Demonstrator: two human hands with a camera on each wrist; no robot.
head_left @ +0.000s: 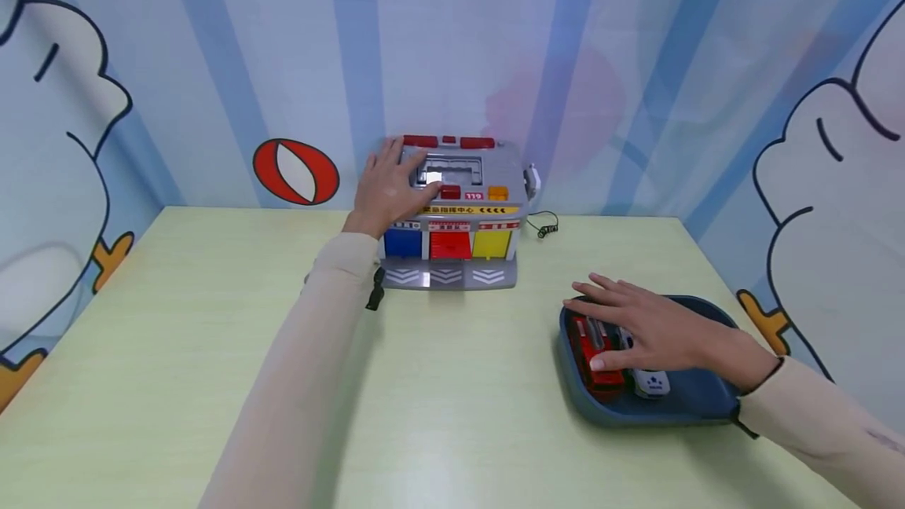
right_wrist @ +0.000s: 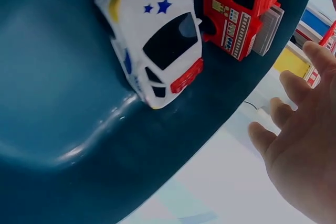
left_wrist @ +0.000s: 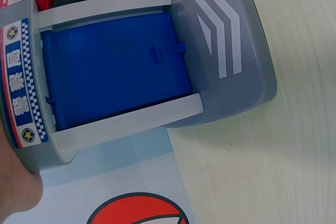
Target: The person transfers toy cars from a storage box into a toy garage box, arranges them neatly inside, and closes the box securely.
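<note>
My left hand rests on the top left of a grey toy rescue station, fingers spread and thumb beside a red button. The station's front has a blue door, a red door and a yellow door. In the left wrist view the red door swings outward, with a dark bay behind it, while the blue one is down. Over a dark blue tray hovers my right hand, its fingers extended and apart. Beneath it lie a red toy fire truck and a white toy police car.
The pale wooden table ends against a striped cloth backdrop with cartoon drawings. A thin dark coiled cord lies right of the station. White chevrons mark its grey front ramp.
</note>
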